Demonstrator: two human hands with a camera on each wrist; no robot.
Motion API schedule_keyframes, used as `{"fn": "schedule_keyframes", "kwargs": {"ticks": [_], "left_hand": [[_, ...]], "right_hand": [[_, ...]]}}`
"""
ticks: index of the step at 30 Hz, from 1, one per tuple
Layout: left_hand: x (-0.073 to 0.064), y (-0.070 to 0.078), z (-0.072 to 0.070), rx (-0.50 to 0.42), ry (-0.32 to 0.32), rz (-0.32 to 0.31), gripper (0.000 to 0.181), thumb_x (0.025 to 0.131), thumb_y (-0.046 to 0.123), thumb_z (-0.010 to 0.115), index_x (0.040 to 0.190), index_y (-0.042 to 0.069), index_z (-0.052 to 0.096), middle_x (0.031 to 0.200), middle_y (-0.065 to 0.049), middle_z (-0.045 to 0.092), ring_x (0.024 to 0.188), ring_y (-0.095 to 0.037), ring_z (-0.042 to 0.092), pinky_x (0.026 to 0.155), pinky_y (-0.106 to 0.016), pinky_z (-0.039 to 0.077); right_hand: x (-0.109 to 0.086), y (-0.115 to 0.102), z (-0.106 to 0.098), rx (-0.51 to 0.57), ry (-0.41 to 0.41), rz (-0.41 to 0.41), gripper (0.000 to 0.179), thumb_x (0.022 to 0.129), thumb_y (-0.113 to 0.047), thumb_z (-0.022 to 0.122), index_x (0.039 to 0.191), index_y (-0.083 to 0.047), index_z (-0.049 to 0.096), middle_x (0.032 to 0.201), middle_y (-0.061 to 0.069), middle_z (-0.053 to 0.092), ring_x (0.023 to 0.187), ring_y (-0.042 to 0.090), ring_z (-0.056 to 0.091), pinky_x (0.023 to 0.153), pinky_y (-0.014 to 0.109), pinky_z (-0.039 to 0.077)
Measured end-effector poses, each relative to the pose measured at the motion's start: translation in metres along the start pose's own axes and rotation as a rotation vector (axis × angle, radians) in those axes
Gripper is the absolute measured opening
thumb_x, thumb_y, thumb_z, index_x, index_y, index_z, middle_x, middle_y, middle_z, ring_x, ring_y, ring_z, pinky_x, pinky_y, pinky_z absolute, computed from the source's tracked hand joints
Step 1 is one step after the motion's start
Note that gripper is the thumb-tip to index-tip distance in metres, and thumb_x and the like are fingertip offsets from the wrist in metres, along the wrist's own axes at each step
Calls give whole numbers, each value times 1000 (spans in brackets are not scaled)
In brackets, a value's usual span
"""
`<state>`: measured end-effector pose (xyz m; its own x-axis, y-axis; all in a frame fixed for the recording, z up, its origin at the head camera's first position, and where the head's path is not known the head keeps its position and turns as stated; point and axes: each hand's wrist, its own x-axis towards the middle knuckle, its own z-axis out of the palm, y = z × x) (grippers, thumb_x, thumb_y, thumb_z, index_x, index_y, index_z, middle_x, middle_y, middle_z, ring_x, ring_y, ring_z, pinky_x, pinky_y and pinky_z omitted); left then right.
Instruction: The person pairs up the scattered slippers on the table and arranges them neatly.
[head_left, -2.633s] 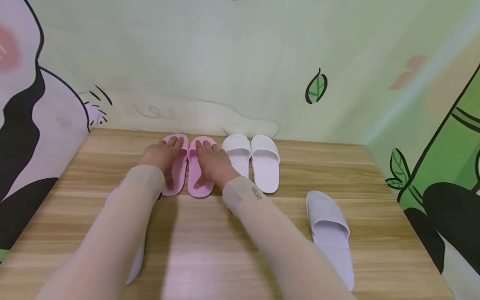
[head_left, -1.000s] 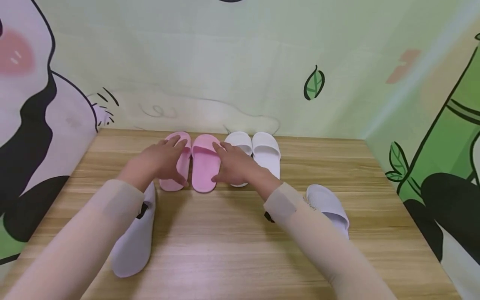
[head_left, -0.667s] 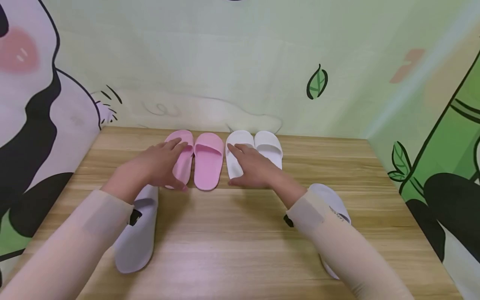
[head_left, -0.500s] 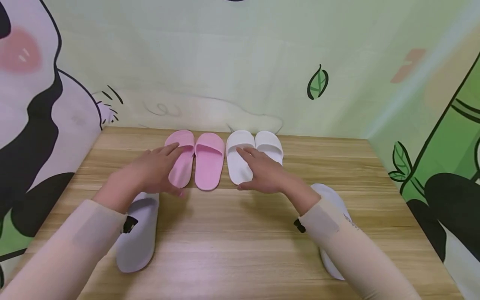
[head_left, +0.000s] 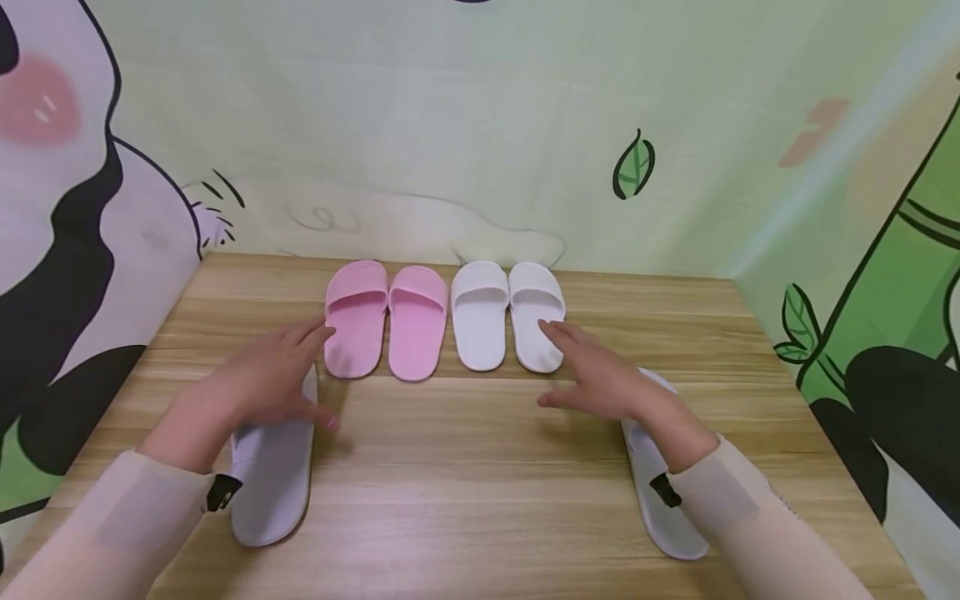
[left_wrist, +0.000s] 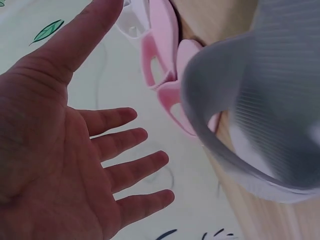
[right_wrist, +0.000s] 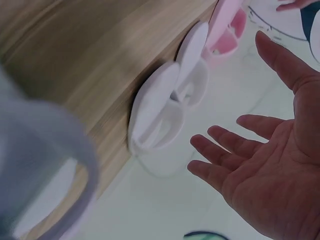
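Head view: right hand (head_left: 603, 379) has moved off pink slippers (head_left: 417, 337).

Four slippers (head_left: 420, 337), perhaps touching the wall (head_left: 450, 125), lie behind two outer slippers (head_left: 273, 483).

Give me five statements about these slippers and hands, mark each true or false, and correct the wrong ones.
1. In the head view, the pink slippers lie left of the white slippers. True.
2. The left hand grips a pink slipper. False: its fingers are spread and hold nothing.
3. The two gray slippers lie touching, side by side. False: they lie well apart, one near each hand.
4. The right hand holds nothing. True.
5. A green leaf is drawn on the wall. True.
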<state>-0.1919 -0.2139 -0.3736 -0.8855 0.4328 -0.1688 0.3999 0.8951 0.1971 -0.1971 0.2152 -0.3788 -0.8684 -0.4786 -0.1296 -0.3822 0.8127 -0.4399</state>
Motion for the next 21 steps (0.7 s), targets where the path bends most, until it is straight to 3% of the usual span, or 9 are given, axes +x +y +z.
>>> {"fn": "schedule_keyframes", "kwargs": {"ticks": [6, 15, 21], "left_hand": [[-13, -7, 9, -42, -10, -21, 135, 66, 66, 89, 162, -2, 22, 166, -31, 24, 144, -60, 33, 118, -71, 31], [-29, -22, 24, -92, 21, -26, 138, 59, 66, 92, 158, -5, 27, 164, -35, 24, 143, -62, 31, 115, -74, 30], [-35, -28, 34, -162, 3, -78, 146, 56, 66, 94, 161, -4, 19, 165, -36, 15, 145, -65, 21, 113, -79, 27]], "right_hand": [[-26, 19, -6, 27, 24, 33, 103, 87, -35, 84, 165, -7, 22, 169, 23, 25, 154, 44, 31, 122, 62, 32], [-66, 42, -17, 13, 23, 105, 110, 80, -38, 89, 164, -5, 26, 168, 26, 24, 151, 51, 29, 117, 69, 33], [-89, 58, -13, -16, 8, 162, 118, 72, -39, 95, 161, 0, 28, 164, 33, 26, 145, 58, 30, 111, 75, 35]]}}
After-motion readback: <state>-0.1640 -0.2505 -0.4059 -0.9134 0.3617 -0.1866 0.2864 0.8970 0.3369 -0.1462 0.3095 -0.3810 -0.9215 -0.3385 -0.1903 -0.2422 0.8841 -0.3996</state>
